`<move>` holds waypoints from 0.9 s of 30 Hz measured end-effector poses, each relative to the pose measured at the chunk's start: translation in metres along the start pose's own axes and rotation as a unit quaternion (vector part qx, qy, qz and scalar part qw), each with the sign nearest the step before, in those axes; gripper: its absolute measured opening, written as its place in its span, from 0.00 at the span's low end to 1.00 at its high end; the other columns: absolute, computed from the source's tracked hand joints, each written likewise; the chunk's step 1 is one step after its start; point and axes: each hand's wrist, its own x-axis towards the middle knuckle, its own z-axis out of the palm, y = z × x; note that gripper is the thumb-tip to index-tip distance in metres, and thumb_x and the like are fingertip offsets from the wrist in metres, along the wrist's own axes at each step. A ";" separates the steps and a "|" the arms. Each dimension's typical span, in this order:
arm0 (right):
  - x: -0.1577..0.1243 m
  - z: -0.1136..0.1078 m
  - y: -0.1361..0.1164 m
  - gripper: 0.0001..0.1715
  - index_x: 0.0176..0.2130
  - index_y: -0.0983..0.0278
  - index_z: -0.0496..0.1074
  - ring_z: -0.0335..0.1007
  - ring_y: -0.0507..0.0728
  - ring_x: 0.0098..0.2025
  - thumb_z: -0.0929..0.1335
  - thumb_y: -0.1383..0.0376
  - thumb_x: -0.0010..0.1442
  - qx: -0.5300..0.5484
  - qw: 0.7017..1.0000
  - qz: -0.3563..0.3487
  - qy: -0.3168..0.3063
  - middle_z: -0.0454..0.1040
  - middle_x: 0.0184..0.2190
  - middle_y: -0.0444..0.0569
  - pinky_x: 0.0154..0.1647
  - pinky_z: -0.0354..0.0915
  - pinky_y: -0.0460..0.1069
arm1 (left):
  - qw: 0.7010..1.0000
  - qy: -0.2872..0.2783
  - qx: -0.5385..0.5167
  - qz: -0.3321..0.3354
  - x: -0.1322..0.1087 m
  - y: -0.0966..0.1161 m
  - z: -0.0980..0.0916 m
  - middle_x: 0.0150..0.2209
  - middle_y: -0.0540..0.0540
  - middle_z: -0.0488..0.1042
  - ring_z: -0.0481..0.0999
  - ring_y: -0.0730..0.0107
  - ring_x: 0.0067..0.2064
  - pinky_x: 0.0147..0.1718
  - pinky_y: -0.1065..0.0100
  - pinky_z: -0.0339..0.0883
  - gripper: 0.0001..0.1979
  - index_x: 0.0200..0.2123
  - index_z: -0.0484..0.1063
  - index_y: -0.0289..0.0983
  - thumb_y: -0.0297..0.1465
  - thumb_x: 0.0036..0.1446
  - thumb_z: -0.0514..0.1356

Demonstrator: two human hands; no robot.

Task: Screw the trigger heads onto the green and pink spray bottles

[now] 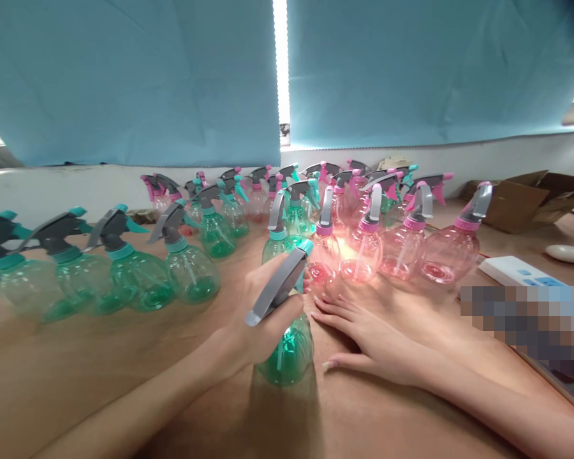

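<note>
My left hand (258,319) is wrapped round the neck of a green spray bottle (287,354) that stands on the wooden table (100,370) close in front of me. Its grey trigger (275,290) points toward me. My right hand (363,335) lies flat on the table just right of that bottle, fingers stretched out, holding nothing. Right beyond both hands stand a green bottle (275,239) and a row of pink spray bottles (402,245).
A row of green spray bottles (138,271) runs along the left. Several more green and pink bottles (287,191) crowd the back. An open cardboard box (526,197) sits at the far right, with a white power strip (519,271) and a white object (571,254) near it.
</note>
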 end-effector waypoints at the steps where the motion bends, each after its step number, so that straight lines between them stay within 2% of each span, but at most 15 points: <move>1: 0.000 0.000 0.000 0.49 0.67 0.61 0.58 0.42 0.67 0.71 0.65 0.37 0.58 -0.003 1.000 0.001 -0.002 0.52 0.69 0.53 0.70 0.40 0.67 | 1.000 0.000 -0.002 0.000 0.000 0.000 0.000 0.29 0.50 0.69 0.64 0.71 0.28 0.28 0.67 0.59 0.05 0.33 0.69 0.37 0.26 0.52 0.54; 6: 0.000 0.000 -0.001 0.49 0.66 0.62 0.59 0.42 0.67 0.71 0.65 0.37 0.58 -0.006 1.000 0.003 -0.004 0.52 0.69 0.53 0.70 0.40 0.66 | 1.000 0.003 0.003 0.000 -0.001 0.000 0.001 0.30 0.50 0.68 0.66 0.70 0.30 0.30 0.66 0.60 0.03 0.32 0.66 0.38 0.25 0.54 0.54; 12: 0.000 0.002 0.001 0.49 0.67 0.61 0.58 0.42 0.67 0.71 0.65 0.38 0.58 -0.001 1.000 0.001 0.005 0.53 0.69 0.53 0.70 0.39 0.67 | 0.999 0.035 0.015 0.016 -0.002 0.000 0.006 0.30 0.53 0.65 0.63 0.73 0.28 0.28 0.69 0.59 0.06 0.38 0.64 0.40 0.25 0.56 0.53; 20: -0.001 0.000 0.002 0.45 0.67 0.62 0.59 0.44 0.67 0.71 0.64 0.39 0.61 -0.018 1.000 -0.007 0.010 0.54 0.69 0.53 0.70 0.42 0.66 | 1.000 0.027 0.002 0.011 -0.002 -0.002 0.006 0.29 0.54 0.63 0.60 0.75 0.27 0.28 0.69 0.57 0.05 0.34 0.61 0.39 0.24 0.56 0.54; 27: -0.003 0.000 -0.001 0.42 0.65 0.63 0.61 0.48 0.67 0.70 0.64 0.42 0.63 -0.031 0.999 0.000 0.024 0.56 0.68 0.54 0.69 0.47 0.66 | 1.000 0.023 -0.003 0.021 -0.002 -0.002 0.006 0.29 0.54 0.61 0.59 0.75 0.28 0.28 0.69 0.57 0.09 0.38 0.64 0.40 0.22 0.54 0.54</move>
